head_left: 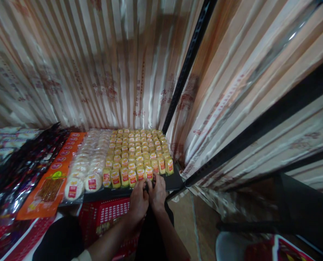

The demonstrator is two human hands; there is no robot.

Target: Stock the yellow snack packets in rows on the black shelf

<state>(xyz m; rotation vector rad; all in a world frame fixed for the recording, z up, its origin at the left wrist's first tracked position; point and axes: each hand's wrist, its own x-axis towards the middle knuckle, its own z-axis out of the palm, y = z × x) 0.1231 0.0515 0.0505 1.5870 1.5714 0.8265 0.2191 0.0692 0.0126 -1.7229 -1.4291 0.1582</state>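
Rows of small yellow snack packs (pixel 132 176) with red and white labels stand close together on a dark shelf (pixel 107 195). At the shelf's front edge, my left hand (pixel 139 198) and my right hand (pixel 157 191) are side by side, almost touching. Both have their fingers curled inward, just below a front-row yellow pack (pixel 149 172). Whatever lies between the fingertips, if anything, is too small and dark to make out. My right fingertips reach up against the lower part of the front row.
Left of the yellow packs lie clear-wrapped round white cakes (pixel 93 182), an orange snack bag (pixel 49 188) and dark shiny packets (pixel 20 174). A red basket (pixel 114 210) is beneath the shelf. A black upright post (pixel 187 67) and printed curtains (pixel 118 65) stand behind.
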